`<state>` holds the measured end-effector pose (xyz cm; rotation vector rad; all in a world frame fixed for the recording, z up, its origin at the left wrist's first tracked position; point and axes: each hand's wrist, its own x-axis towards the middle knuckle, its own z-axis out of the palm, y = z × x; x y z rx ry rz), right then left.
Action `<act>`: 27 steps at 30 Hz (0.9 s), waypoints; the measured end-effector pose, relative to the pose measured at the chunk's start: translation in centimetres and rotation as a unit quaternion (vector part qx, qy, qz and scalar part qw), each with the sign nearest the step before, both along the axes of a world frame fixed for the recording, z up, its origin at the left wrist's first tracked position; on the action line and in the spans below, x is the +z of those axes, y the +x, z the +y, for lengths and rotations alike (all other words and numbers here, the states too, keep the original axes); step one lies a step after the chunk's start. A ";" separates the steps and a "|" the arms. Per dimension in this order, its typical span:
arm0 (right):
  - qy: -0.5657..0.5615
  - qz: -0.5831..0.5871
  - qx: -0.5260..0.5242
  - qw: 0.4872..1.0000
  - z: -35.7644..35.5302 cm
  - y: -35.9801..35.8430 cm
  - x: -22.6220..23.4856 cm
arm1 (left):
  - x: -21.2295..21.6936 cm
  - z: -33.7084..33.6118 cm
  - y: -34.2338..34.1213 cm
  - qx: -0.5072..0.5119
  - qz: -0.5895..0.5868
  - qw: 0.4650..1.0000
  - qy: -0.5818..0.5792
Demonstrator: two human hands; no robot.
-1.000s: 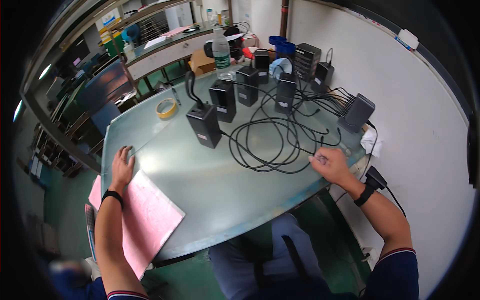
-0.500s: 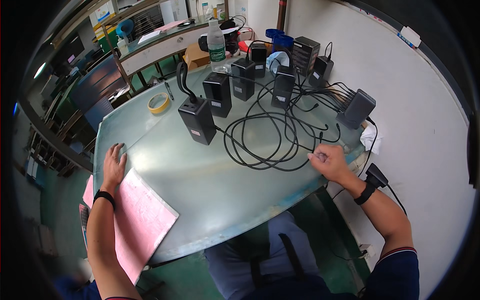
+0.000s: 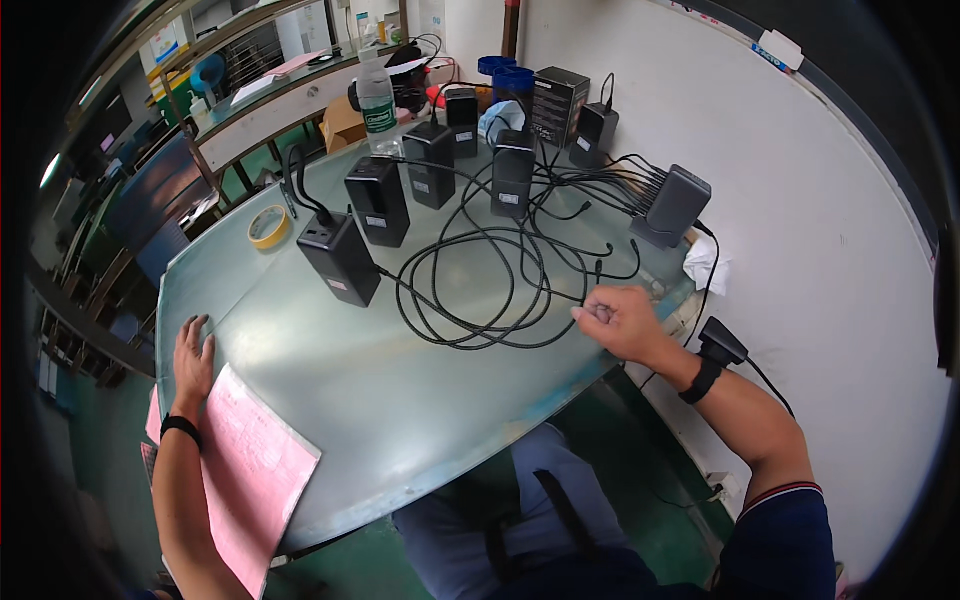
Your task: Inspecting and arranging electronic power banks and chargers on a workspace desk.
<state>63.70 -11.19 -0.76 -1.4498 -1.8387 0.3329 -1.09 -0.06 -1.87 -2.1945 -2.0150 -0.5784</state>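
Note:
My left hand (image 3: 195, 362) lies flat on the left edge of the glass-topped table (image 3: 390, 400), fingers stretched out, just beyond a pink paper sheet (image 3: 255, 450). On the right side my right hand (image 3: 622, 322) rests on the table, its fingers curled into a loose fist with nothing visible in it. Right beside its thumb runs a loose coil of black cable (image 3: 470, 340), with several cable ends lying just beyond the fist. The cable leads to a black box-shaped power bank (image 3: 340, 262) standing upright, with a looped black strap-like cable on its top.
More black power banks (image 3: 378, 203) stand across the far half. A black multi-port charger (image 3: 675, 205) with many cables leans near the wall. Farther back are a water bottle (image 3: 377, 105), blue containers (image 3: 512, 85) and a black carton (image 3: 558, 105). Yellow tape (image 3: 268, 228) lies far left.
The whole view has shifted, so the table and its things sit farther left in the picture. Both hands keep the same pose and place on the table.

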 end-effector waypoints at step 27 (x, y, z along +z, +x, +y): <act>-0.005 0.020 0.001 1.000 0.0 0.1 -0.3 | -0.1 -0.1 -0.1 0.015 0.014 1.000 -0.005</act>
